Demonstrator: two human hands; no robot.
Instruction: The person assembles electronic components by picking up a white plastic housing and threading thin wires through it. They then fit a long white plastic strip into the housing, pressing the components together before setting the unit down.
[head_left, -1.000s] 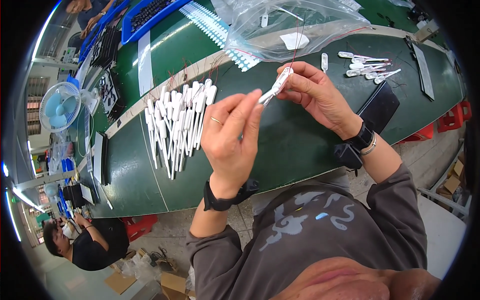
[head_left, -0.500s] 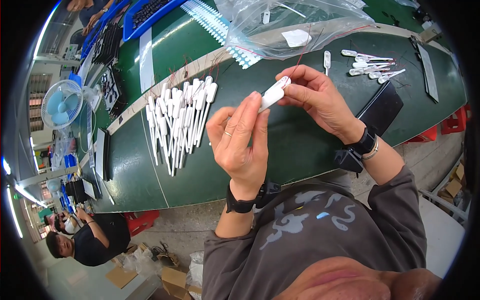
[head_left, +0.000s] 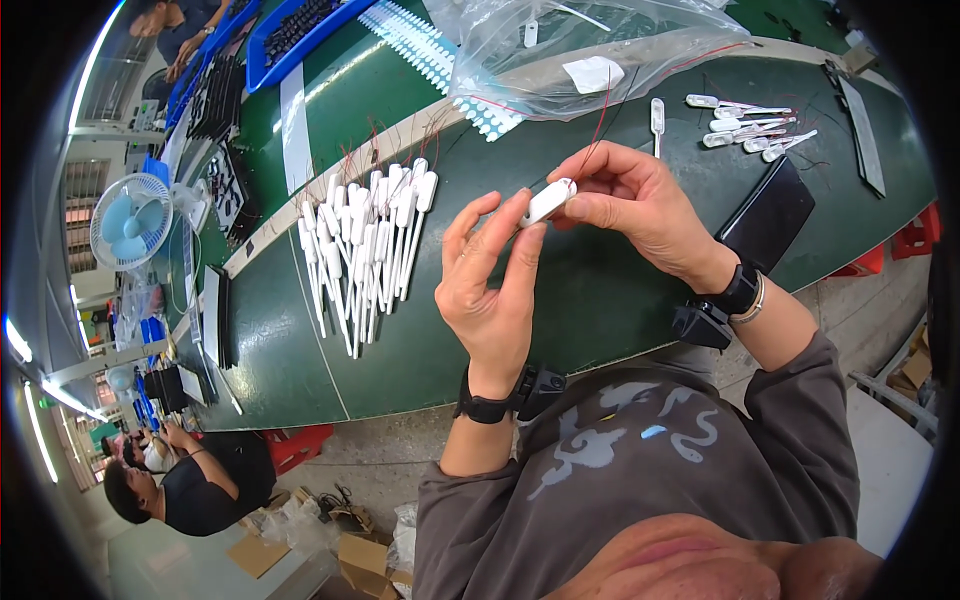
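Observation:
Between my hands is a small white plastic casing [head_left: 546, 203] with a rounded end. A thin red wire [head_left: 603, 110] rises from it near my right fingertips. My left hand [head_left: 490, 280] pinches the lower left end between thumb and index finger, the other fingers loosely bent. With thumb and fingers, my right hand [head_left: 640, 208] grips the upper right end. To the left lies a bunch of white paddle-shaped pieces [head_left: 365, 235] with long thin stems and red wires. Several white open-shell pieces [head_left: 745, 127] lie to the right, and a single one [head_left: 657, 122] lies beyond my right hand.
A clear plastic bag [head_left: 590, 50] spreads over the far bench rail, near a sheet of pale blue-and-white stickers [head_left: 430, 60]. A black flat device [head_left: 768, 215] lies by my right wrist. Further left are a blue tray [head_left: 300, 40], a fan [head_left: 130, 222] and a seated person [head_left: 210, 480].
The casing has turned slightly and sits a little lower, with more of its flat face showing. My left fingers have spread a bit from one another. The view has shifted slightly.

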